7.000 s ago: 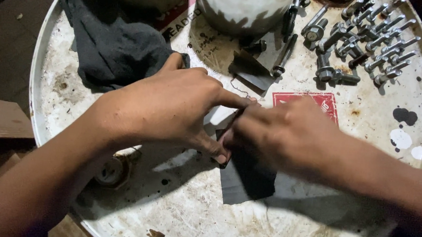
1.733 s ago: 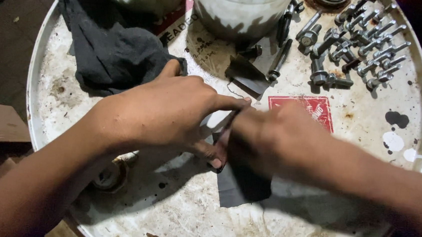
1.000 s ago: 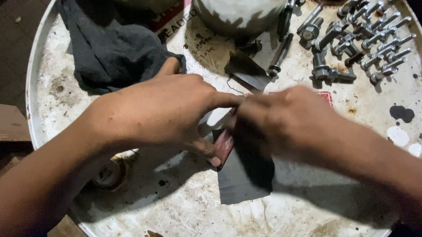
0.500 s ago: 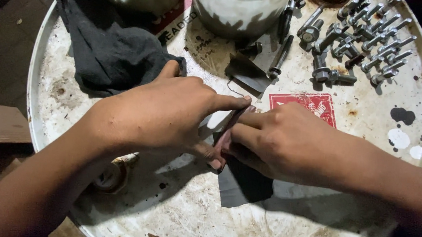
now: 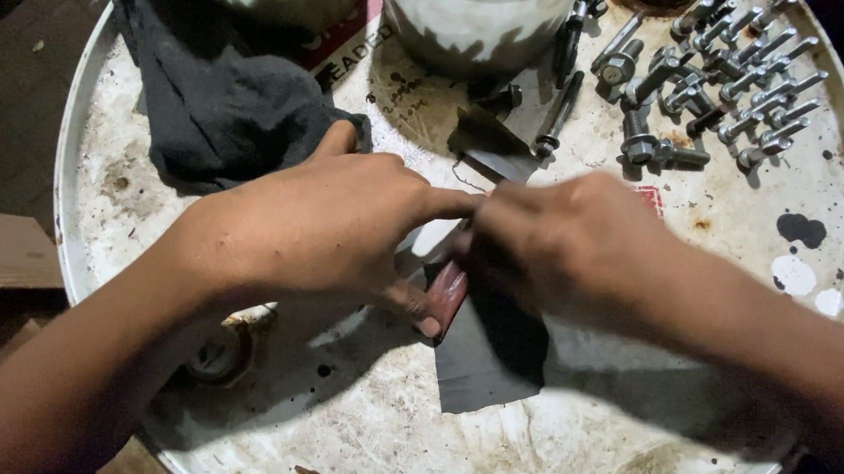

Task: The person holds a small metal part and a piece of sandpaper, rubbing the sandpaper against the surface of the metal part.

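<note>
Left hand point(image 5: 327, 230) and right hand point(image 5: 557, 243) both pinched shut on small reddish-brown block point(image 5: 446, 294), pressing it onto dark sheet point(image 5: 488, 358) at middle of round drum top point(image 5: 525, 456). Bolts point(image 5: 725, 80) at drum top's far right, dark rag point(image 5: 217, 101) far left.

Dark crumpled cloth point(image 5: 217, 101), far left on white drum lid point(image 5: 565, 459); two pale buckets point(image 5: 475, 10), far centre; steel bolts point(image 5: 730, 86) in rows, far right.
</note>
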